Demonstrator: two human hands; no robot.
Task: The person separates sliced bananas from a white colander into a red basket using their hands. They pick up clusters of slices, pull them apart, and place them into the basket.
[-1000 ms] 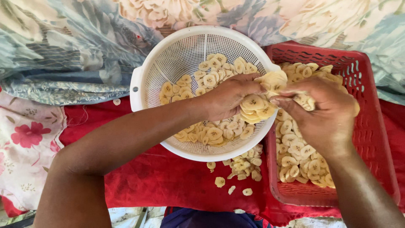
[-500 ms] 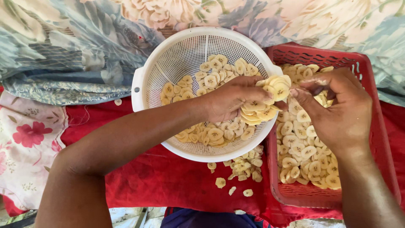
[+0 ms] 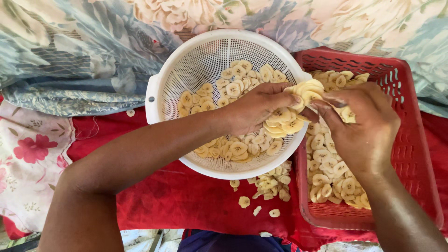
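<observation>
**Right at the colander's rim: both hands meet over the chip stack**

Starting from the left of the white colander (image 3: 186, 84), you have only cloth: a pale floral sheet with red flowers low down and a blue-grey flowered fabric above, with one stray chip lying just off the colander's left handle. No package, label or sign shows anywhere in view.

Your left hand (image 3: 254, 109) reaches across the colander's bowl from the left and closes around a stack of yellow banana chips (image 3: 291, 114). The stack sits at the colander's right rim, its long axis running roughly up and down the picture, fanned at the top. The fingers curl under it and the thumb lies along the top, so the grip is full, not loose.

Your right hand (image 3: 361, 126) comes in from the colander's right, over the red basket (image 3: 410, 140). Its thumb and fingertips touch the upper end of the same stack, and it pinches a chip or two of its own; the grip is narrow. Both hands touch the stack, but the left bears it, and the stack lies just left of the right hand's fingertips.

Loose chips (image 3: 224, 88) cover the colander's floor, more fill the red basket under your right hand, and a scatter of spilled chips (image 3: 266, 184) lies on the red cloth (image 3: 177, 200) just below the colander's lower rim.
</observation>
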